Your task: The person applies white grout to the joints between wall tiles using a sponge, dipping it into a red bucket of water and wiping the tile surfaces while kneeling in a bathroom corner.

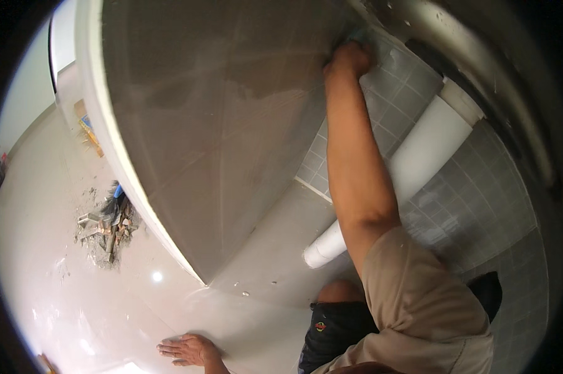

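1. Wall (219, 124), grey-brown, stands left of the white pipe (428, 149).
2. Right hand (351, 59) is curled between wall and tiles (399, 75); cannot tell what it holds.
3. Left hand (193, 349) rests on the floor (263, 318), fingers apart.

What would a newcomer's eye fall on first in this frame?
The bare right arm stands out most, stretched up past a large grey panel toward the tiled wall; whether its hand holds anything is unclear. Next comes the thick white pipe, slanting behind that arm. At left, past the panel's pale edge, a heap of debris lies on the floor.
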The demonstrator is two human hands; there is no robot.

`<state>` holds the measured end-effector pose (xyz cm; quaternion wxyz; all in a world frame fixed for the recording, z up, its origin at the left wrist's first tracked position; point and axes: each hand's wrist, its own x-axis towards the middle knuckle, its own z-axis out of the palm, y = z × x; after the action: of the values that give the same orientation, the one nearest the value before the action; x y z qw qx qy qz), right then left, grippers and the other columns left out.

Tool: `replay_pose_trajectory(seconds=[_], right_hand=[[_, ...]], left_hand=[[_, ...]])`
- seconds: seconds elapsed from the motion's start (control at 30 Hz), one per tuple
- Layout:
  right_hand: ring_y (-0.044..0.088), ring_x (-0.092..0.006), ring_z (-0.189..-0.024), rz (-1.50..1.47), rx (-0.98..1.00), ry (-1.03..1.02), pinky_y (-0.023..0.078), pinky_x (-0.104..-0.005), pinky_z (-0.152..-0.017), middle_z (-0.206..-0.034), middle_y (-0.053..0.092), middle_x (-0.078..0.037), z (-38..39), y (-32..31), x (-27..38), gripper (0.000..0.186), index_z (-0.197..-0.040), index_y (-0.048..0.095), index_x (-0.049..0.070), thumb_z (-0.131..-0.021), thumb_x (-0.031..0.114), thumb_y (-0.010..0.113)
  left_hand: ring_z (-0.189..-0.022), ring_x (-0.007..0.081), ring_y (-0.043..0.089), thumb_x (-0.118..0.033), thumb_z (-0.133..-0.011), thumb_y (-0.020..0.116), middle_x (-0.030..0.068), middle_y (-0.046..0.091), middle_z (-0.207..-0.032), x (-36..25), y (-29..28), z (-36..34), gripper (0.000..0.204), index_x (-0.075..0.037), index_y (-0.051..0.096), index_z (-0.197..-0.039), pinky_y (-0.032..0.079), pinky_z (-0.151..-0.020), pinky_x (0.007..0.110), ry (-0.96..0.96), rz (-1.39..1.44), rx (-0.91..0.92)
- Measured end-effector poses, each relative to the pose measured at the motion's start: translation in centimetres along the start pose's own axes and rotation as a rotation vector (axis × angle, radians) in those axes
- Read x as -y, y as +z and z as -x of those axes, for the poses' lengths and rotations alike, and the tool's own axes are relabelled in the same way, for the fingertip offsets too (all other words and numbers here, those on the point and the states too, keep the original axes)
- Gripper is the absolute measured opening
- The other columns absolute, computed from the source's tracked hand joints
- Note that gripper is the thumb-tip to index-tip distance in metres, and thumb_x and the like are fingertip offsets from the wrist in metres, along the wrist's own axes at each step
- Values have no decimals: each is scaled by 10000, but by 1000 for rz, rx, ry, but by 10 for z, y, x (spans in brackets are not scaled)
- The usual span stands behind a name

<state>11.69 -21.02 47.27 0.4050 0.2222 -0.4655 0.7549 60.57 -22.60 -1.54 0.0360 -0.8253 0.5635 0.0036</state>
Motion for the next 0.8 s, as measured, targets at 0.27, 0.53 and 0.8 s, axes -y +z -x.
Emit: replay_pose_trajectory(seconds=[0.27,0.53,0.8], right_hand=[[554,-272,-951,-66,641,-740,461,-369,-849,-1065,518,-156,204,-43,91,359,-1238,635,-21,-894,45,557],[538,-248,-753,43,478,-806,406,-381,-616,-911,547,-166,148,-7,123,95,-968,548,-13,-875,-9,565],[530,-298,-885,166,709,-549,446,-424,-807,-952,524,-150,281,-121,9,350,-1158,490,12,-817,-65,505]], left_hand=[[-1518,232,2,-298,-939,267,67,-4,-1647,7,-9,-1,681,-77,95,-1559,114,-1184,528,-29,14,38],[-1517,243,18,-291,-924,268,88,3,-1644,0,-14,4,697,-73,82,-1559,80,-1198,498,-1,25,43],[-1517,231,20,-328,-923,254,73,41,-1644,8,-5,1,687,-80,129,-1551,81,-1189,525,2,67,-38]])
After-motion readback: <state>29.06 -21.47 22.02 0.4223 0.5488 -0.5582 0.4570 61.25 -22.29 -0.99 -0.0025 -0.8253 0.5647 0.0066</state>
